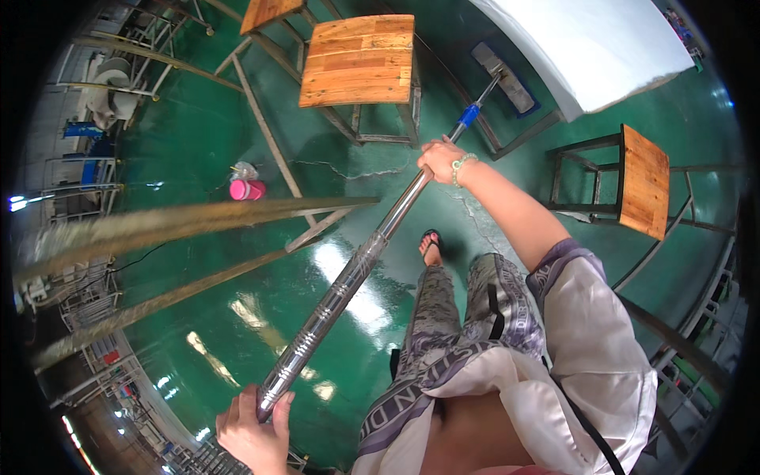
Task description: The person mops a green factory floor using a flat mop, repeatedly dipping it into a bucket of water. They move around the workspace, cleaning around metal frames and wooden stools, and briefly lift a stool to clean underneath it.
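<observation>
steel mop handle [360, 265] ran toward one o'clock, its flat mop head [504, 77] on the green floor [237, 142]. left hand [255, 431] fingers gripped its near end. right hand [439, 161] fingers closed around it higher up.

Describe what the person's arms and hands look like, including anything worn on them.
The right hand is bare, with a pale green beaded bracelet at the wrist. That forearm is uncovered up to a loose white short sleeve with a purple patterned cuff. The left hand is bare too, with no ring or band visible.
</observation>
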